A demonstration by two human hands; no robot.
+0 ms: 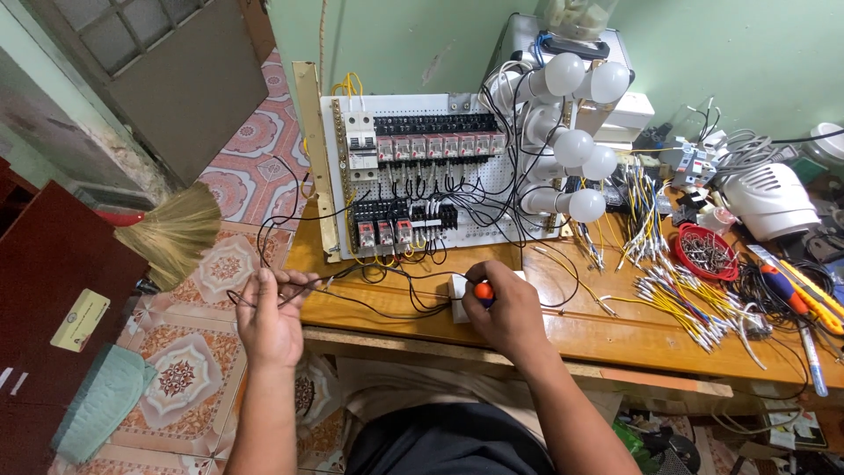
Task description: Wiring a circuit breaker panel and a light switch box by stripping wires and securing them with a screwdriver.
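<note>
— What is each hand doing?

— The left hand [268, 318] sits at the near left edge of the wooden worktop [615, 339], fingers pinched shut on a bundle of thin black wires [299, 288]. Those wires run right across the worktop and up toward the white perforated wiring panel [479, 207] that leans against the far green wall.

— And the right one?

— The right hand [507, 310] is closed around an orange-handled screwdriver [483, 290], only the orange end showing above the fingers. It is pressed against a small white box-shaped part [457, 295] lying on the worktop just in front of the panel. Whether the tip is seated in the part I cannot tell; the hand covers it.

— What is on the panel?

— A white circuit breaker [360, 145] at its upper left, a row of black-and-red relays [440, 141] along the top, more relays lower down, all laced with black wires. A cluster of white round light bulbs [571, 145] is mounted at its right side.

— Anything else about?

— To the right lies a heap of short yellow and white wire leads [694, 303], a round red dish of small metal pieces [706, 252], and a white ribbed plastic housing [774, 200]. On the tiled floor to the left, a straw broom head [176, 230].
</note>
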